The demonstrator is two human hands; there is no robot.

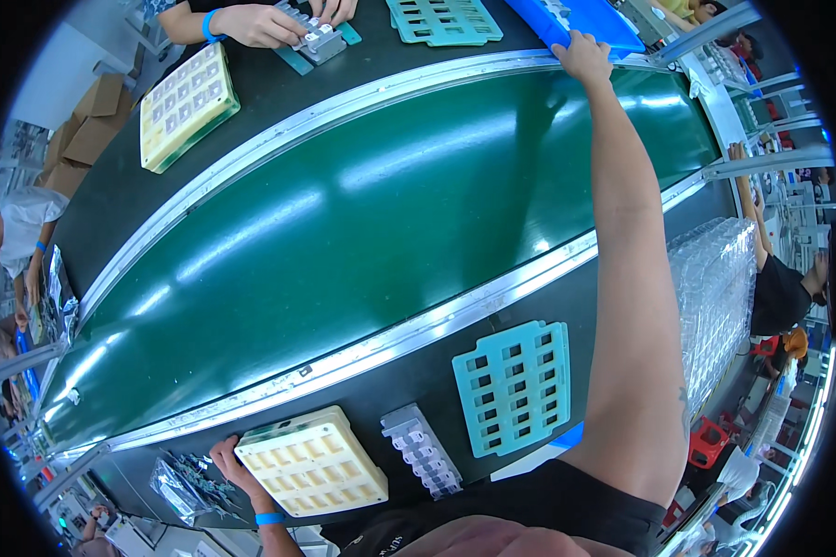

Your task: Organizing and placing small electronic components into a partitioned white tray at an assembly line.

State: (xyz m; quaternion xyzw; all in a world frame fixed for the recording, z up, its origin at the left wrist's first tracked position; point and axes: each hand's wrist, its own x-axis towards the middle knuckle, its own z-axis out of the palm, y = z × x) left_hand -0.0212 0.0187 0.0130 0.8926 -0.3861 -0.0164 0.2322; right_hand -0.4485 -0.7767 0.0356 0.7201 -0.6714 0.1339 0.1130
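Note:
My right arm stretches across the green conveyor belt (418, 195). At its far edge, my right hand (586, 59) is closed over the near rim of a blue bin (520, 11), which has pale parts inside. My left hand (232, 462) grips the left side of a cream tray (353, 497) with rows of rectangular pockets; some of its fingers are hidden. Right of that tray lies a grey strip of moulded parts (422, 451). Farther right, a flat turquoise plate (489, 397) with rows of square holes rests on the dark bench.
Across the belt, a co-worker's hands (265, 26) handle a grey block (320, 45). Another cream tray (218, 107) and turquoise plate (446, 39) lie there. Clear plastic trays (715, 288) are stacked at right. Silvery bags (176, 487) lie left. Metal rails (344, 362) edge the belt.

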